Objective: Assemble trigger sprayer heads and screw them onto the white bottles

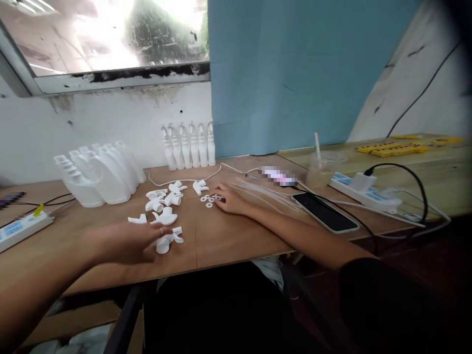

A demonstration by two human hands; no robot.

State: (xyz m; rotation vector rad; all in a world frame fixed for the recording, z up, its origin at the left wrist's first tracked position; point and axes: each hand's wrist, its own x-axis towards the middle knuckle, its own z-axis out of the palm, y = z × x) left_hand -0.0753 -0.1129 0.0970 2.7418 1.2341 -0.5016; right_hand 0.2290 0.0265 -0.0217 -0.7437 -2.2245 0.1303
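Observation:
My left hand [123, 241], smeared a little by motion, reaches over the front of the table. Its fingers are apart, with the tips at a white trigger spray head [164, 244]; whether they grip it is unclear. Several more white spray heads [164, 216] lie loosely behind it, and one spray head [200, 187] sits apart, nearer my right hand. Resting on the table, my right hand [229, 199] has its fingers bent down together at several small white ring washers [209, 205]. Its fingertips partly cover the rings, so anything pinched there is hidden.
White bottles stand in a group [106, 177] at left and a row [188, 147] against the wall. Thin clear tubes [263, 191], a phone [324, 211], a lit-screen phone [278, 176], a plastic cup [319, 169] and a power strip [363, 194] with cables lie right. Another power strip [24, 229] is left.

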